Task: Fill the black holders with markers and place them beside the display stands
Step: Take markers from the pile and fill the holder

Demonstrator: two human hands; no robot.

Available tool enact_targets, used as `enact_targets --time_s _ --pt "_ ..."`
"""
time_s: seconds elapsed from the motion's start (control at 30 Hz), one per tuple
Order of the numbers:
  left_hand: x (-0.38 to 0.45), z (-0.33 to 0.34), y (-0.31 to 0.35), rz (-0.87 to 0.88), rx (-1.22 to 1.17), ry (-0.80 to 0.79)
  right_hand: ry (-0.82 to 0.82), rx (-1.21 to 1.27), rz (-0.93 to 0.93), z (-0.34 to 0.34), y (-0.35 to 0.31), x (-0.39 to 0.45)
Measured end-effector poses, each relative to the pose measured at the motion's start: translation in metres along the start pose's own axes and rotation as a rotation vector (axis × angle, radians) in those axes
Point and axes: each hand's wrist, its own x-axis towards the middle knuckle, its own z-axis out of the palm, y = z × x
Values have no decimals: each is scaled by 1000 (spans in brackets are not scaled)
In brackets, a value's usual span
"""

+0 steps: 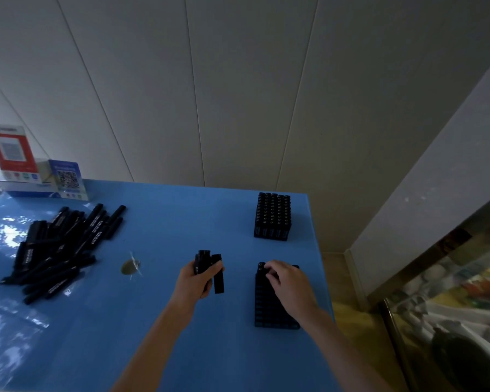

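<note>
left hand (pixel 203 274) clenched round a bunch of markers (pixel 210 267) above the table (pixel 167 222), right hand (pixel 287 284) curled over the near holder (pixel 272 306), fingertips seemingly seating a marker in a far slot, grip unclear. light, stiff, smooth barrels, likely slippery in a bunch, best pinched singly near the cap. loose pile (pixel 60 247) at left by the stands (pixel 40 171), full holder (pixel 272 216) further back, best lifted low by both sides.
</note>
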Motion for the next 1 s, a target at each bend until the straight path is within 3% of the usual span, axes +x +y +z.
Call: enact_targets --time_s 0.17,0.33,0.47,0.77,1.0 --pt "-6 11 2 4 69 -58 6 94 50 -10 -4 -2" --pt "-9 28 2 -11 127 -82 -29 543 176 -32 -24 0" --pt "-9 44 6 8 209 -89 -103 752 186 -49 -36 2" --pt "-14 67 7 122 356 -140 -114 811 254 -53 -39 -5" --pt "-8 57 5 39 302 -115 -132 828 315 -51 -21 -4"
